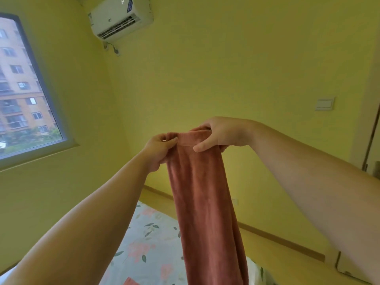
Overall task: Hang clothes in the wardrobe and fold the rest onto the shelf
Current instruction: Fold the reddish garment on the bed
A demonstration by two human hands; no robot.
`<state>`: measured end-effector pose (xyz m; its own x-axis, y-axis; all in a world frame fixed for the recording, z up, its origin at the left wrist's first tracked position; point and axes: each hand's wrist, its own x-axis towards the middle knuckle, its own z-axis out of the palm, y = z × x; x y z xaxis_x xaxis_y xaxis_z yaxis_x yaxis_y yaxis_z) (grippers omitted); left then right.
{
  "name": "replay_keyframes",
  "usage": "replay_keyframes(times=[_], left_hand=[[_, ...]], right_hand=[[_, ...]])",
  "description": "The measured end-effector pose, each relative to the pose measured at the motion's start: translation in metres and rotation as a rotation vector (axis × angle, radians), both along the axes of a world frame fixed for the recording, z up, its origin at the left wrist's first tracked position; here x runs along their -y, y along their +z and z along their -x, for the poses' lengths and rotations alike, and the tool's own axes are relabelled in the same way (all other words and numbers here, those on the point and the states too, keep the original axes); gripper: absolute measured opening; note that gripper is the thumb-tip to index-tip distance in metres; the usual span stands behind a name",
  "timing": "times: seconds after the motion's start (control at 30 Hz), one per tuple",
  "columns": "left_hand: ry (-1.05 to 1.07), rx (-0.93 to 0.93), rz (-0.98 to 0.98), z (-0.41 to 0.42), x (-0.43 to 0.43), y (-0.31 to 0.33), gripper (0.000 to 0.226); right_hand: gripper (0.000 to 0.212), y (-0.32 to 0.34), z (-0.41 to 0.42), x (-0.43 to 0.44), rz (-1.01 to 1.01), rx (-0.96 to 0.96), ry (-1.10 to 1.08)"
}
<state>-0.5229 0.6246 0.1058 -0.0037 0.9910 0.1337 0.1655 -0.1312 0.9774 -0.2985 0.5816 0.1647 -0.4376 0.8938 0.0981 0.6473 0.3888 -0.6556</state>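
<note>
Head view, and both arms are stretched out in front with a rust-pink cloth (205, 202) held up in the air. The left hand (162, 148) pinches the cloth's top left corner, thumb against curled fingers. The right hand (222, 134) grips the top edge at the other side, fingers hooked over the back and the thumb laid across the front. The hands are close together, so only a short stretch of the top hem shows between them, pulled fairly flat.

From there the cloth hangs as a long narrow band. Its two side edges run nearly straight down and spread a little lower in the picture. The bottom end runs out of the picture, so I cannot tell whether it touches anything.

Below it is the bed (148, 239) with a pale floral sheet, its far edge near the wall. To the right of the bed there's a strip of open floor (267, 260), bounded by the skirting board (277, 239). Ahead of the hands is bare yellow wall, well apart from them. The window (26, 89) is off to the left, the air conditioner (121, 19) is high above, and a light switch (324, 103) is on the right.
</note>
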Motion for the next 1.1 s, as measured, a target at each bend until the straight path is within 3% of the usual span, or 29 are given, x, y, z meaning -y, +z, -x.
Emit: replay_keyframes(times=[0.2,0.37,0.5,0.67,0.83,0.9,1.0,1.1], left_hand=[[-0.015,0.092,0.024,-0.04,-0.068,0.024,0.024],[0.031,0.274,-0.07,-0.062,-0.092,0.054,0.026],[-0.045,0.325,-0.119,-0.049,-0.075,0.063,0.021],[-0.132,0.356,-0.068,0.007,-0.025,0.027,0.029],[-0.181,0.367,0.083,0.095,0.047,-0.059,0.041],[-0.171,0.283,0.149,0.134,0.081,-0.108,0.056],[-0.179,-0.094,0.2,0.18,0.142,-0.185,0.082],[-0.286,-0.539,0.206,0.213,0.2,-0.261,0.068]], right_hand=[[0.03,0.014,-0.019,-0.057,-0.371,0.178,-0.247],[0.035,0.027,-0.03,-0.07,-0.545,0.116,-0.383],[0.037,0.021,-0.017,-0.053,-0.722,0.159,-0.359],[0.033,-0.021,0.032,-0.001,-0.715,0.204,-0.302],[0.039,-0.091,0.105,0.068,-0.562,0.235,-0.28],[0.046,-0.127,0.14,0.096,-0.429,0.291,-0.276],[0.05,-0.196,0.192,0.139,-0.204,0.423,-0.276],[0.021,-0.267,0.238,0.188,0.025,0.571,-0.211]])
